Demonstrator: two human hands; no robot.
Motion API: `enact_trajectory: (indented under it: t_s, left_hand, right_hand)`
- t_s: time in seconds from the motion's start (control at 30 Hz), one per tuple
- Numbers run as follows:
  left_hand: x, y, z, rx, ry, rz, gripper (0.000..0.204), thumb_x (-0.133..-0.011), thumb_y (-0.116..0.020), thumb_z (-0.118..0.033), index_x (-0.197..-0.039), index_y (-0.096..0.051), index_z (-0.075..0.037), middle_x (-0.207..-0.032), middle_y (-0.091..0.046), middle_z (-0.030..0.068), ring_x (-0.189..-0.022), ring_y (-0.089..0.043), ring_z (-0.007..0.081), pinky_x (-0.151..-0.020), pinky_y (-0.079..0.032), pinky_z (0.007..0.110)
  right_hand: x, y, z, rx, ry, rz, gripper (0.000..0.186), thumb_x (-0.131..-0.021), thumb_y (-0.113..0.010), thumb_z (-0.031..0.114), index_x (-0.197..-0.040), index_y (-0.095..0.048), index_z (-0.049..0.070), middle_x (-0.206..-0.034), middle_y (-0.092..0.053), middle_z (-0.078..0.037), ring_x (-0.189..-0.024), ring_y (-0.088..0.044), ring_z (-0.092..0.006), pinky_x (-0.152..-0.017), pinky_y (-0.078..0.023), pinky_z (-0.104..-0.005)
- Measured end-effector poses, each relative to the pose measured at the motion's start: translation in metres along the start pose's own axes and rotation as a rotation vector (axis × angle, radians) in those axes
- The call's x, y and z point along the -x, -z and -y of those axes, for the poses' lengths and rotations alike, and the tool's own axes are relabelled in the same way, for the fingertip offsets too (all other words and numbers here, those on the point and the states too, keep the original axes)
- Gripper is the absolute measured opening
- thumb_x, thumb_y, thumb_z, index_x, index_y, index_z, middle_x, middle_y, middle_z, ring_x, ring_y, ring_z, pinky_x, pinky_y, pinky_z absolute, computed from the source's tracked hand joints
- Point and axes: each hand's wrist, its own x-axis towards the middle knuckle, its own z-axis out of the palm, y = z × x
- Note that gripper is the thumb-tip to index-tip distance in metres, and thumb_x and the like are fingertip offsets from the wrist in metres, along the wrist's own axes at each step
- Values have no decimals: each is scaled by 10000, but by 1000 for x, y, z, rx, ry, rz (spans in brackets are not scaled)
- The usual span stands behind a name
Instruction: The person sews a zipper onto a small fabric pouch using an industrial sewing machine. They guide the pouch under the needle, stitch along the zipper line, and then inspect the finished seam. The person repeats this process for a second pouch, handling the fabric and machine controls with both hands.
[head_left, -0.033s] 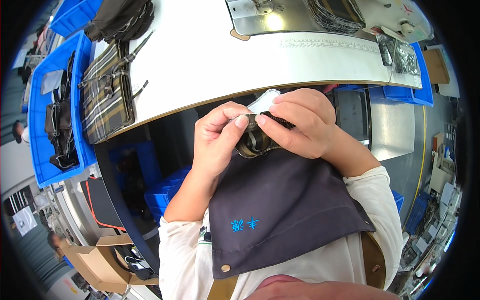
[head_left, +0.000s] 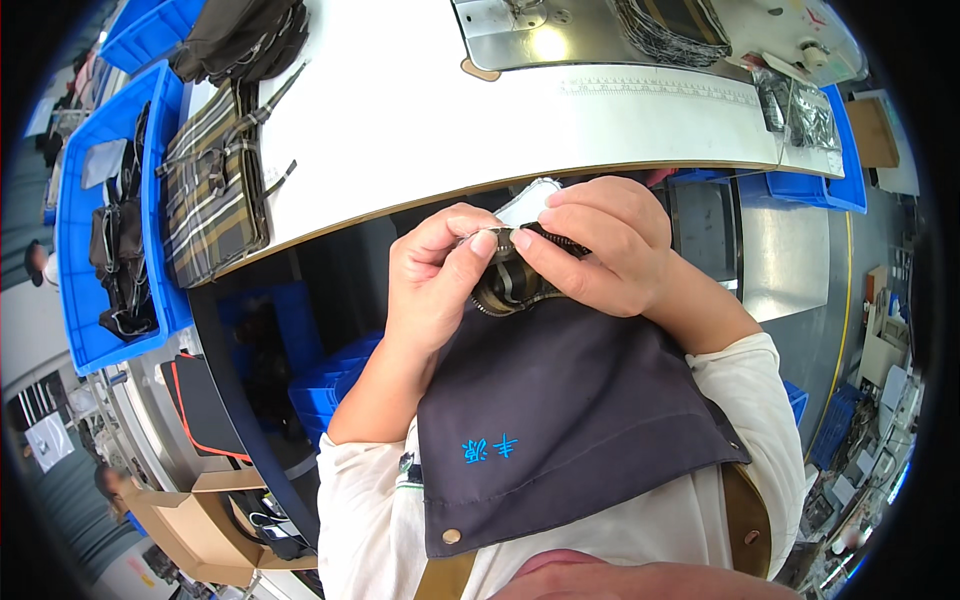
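Left hand (head_left: 432, 275) pinching edge of plaid zippered piece (head_left: 513, 278); right hand (head_left: 610, 245) pinching same edge just beside, white backing (head_left: 527, 205) jutting up between. Zipper teeth (head_left: 487, 308) line gaping rim: zipper seemingly attached, opening unclosed; stitching too small to judge. Beyond left hand, plaid fabric stack (head_left: 215, 195); ahead of right, sewing machine bed (head_left: 590, 45).

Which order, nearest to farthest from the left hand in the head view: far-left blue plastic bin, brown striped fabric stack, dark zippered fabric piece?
1. Dark zippered fabric piece: pinched by the left hand.
2. Brown striped fabric stack: off to the left.
3. Blue plastic bin: farther left, beyond it.
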Motion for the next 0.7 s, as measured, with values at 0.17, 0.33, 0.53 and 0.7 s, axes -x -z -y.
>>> enact_trajectory:
  t_s: [0.17,0.33,0.53,0.7]
  left_hand:
    - [0,-3,2,4,-37,-13,125,-1012,-655,-98,-1005,-726,4,-1003,-706,59,-919,-610,119,-847,-486,283]
    - [-1,-6,3,-11,-39,-3,124,-1012,-640,-86,-1008,-721,8,-1012,-705,64,-928,-614,124,-853,-488,286]
    - [-3,-4,1,-142,-81,27,103,-1020,-607,-45,-1007,-701,-4,-1008,-679,35,-932,-602,100,-820,-484,259]
    - [-16,17,-18,-932,-335,205,71,-948,-677,-75,-994,-710,-32,-967,-676,91,-929,-625,270,-832,-509,353]
  right_hand:
    - [1,0,0,-3,-8,10,192,-742,-747,98,-931,-726,122,-995,-665,-13,-902,-666,-187,-706,-569,-296]
    - [4,5,-1,-5,-21,38,191,-736,-745,113,-926,-728,121,-1017,-668,-21,-913,-671,-194,-708,-570,-302]
    - [3,13,0,-68,-70,122,269,-710,-765,121,-978,-752,99,-1056,-687,-59,-927,-690,-244,-732,-565,-335]
    - [7,14,0,-155,-173,166,370,-677,-780,7,-1041,-737,57,-1110,-656,-118,-936,-666,-313,-763,-571,-405]
